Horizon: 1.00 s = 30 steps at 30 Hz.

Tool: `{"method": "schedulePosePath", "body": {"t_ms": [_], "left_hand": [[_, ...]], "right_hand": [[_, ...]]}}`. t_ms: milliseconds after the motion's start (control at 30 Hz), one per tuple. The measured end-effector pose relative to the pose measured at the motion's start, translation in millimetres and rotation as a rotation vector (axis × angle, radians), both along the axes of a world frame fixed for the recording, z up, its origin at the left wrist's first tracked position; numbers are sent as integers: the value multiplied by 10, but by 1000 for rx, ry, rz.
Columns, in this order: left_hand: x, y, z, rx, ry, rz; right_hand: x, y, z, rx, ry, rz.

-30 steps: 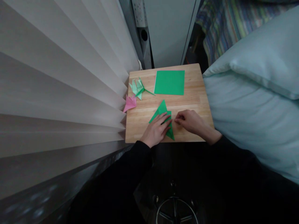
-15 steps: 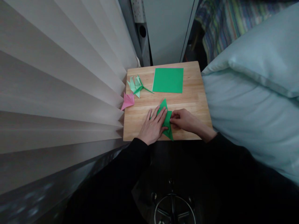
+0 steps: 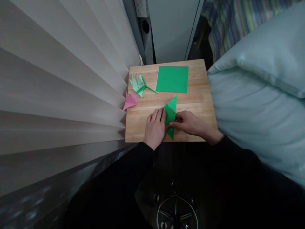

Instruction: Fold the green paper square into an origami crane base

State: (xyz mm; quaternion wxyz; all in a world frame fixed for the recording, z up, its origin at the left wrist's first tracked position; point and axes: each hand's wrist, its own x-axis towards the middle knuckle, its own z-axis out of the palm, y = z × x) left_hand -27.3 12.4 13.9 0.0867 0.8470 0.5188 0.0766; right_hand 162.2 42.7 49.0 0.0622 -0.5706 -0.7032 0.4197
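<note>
Setting: small wooden table (image 3: pixel 200 95) wedged between pale pleated blinds (image 3: pixel 59 82) on the left and a light blue pillow (image 3: pixel 257 79) on the right; chair base (image 3: pixel 177 213) visible below, near edge of view.
Work piece: dark green folded paper (image 3: pixel 172 111), lying on the near middle of the table, a pointed kite-like shape with one tip toward the far side and one toward the near edge.
Left hand (image 3: pixel 155 127): flat, fingers extended and together, pressing down on the left edge of the folded paper; holding nothing lifted.
Right hand (image 3: pixel 190 122): curled, fingertips pinching the right flap of the same paper at its middle.
Already made: pale green paper flower with stem (image 3: pixel 139 85) at the far left of the table; pink paper flower (image 3: pixel 130 100) just beside it, at the left edge against the blinds.
Unused stock: flat green square sheet (image 3: pixel 172 79) at the far middle, untouched.
Progress, judged: folding of the dark green piece seems at an early or middle stage, several creases in, no petals or stem shaped so far; much folding apparently left before it resembles the two finished flowers.
</note>
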Motion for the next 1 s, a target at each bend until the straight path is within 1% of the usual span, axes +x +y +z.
{"method": "schedulePosePath", "body": {"t_ms": [67,100,200,467,667,867,1000], "left_hand": [[-7,2,-6,-24,8,-53],[-10,1,-7,-37,12,-78],[-9,-14,-11,-69,20,-109],[12,-44,-2,-95,-7,-109],[15,-70,-4,-80,-27,-103],[17,-85,-19,-68,-40,-98],[28,-87,-14,-64,-28,-98]], "right_hand": [[7,10,-69,105,-96,18],[13,17,-104,143,-108,27],[32,36,-180,190,-122,25],[11,34,-188,188,-200,-47],[-14,18,-161,138,-143,-207],[5,-2,-97,105,-118,-257],[27,-9,-109,94,-138,-273]]}}
